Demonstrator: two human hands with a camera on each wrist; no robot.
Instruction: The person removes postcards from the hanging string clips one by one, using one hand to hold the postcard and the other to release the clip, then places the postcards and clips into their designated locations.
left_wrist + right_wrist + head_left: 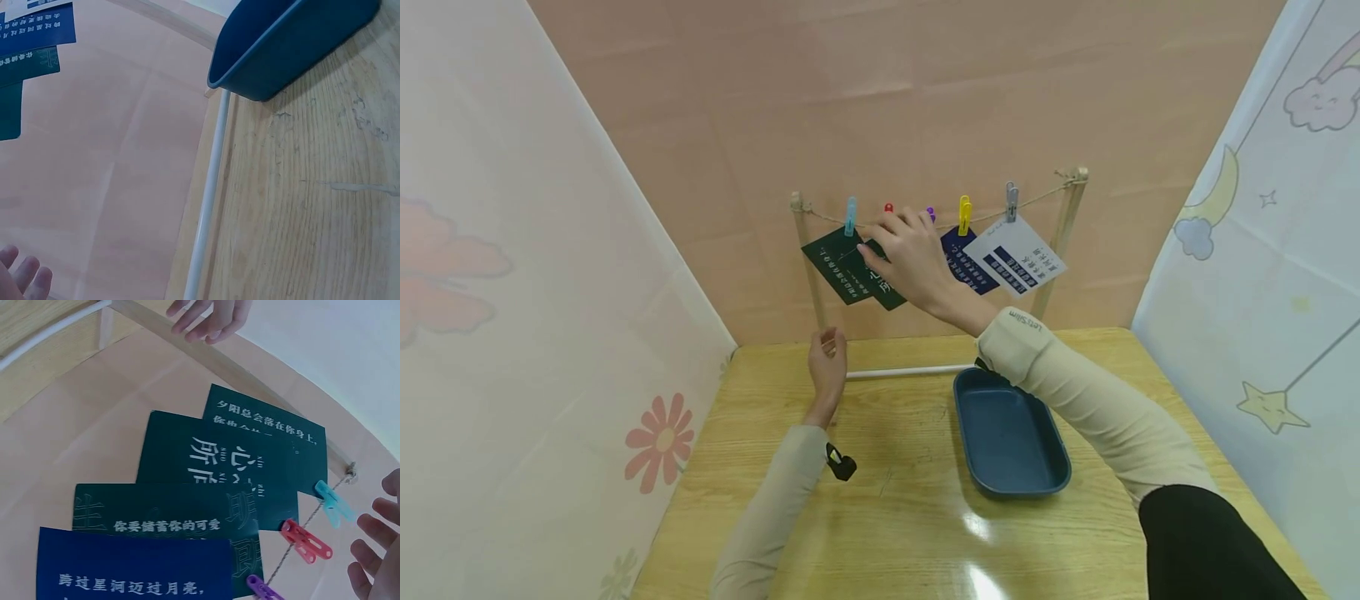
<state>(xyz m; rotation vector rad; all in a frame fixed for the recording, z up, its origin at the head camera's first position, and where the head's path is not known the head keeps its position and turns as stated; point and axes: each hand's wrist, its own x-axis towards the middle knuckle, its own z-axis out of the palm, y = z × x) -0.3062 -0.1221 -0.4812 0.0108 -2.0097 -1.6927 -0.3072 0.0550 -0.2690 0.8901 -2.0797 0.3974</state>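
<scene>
Several printed cards hang by small clothespins from a string tied between two wooden posts. My right hand [913, 258] is raised before the middle of the string, fingers loosely bent and holding nothing. In the right wrist view its fingers stand near the light blue clothespin [332, 501], apart from it. That clip holds a dark green card [842, 265]; a red clothespin [305, 540] and a purple clothespin [262, 589] follow. A yellow clothespin [965, 216] and a grey clothespin [1012, 202] hold a navy card [964, 262] and a white card [1017, 258]. My left hand [827, 362] hovers by the left post's lower part, fingers relaxed.
A blue plastic bin [1013, 442] stands on the wooden table [895, 517], under my right forearm. A white rod [910, 372] runs low between the posts. The left post [812, 283] and right post [1063, 225] stand before a pink backdrop [910, 100].
</scene>
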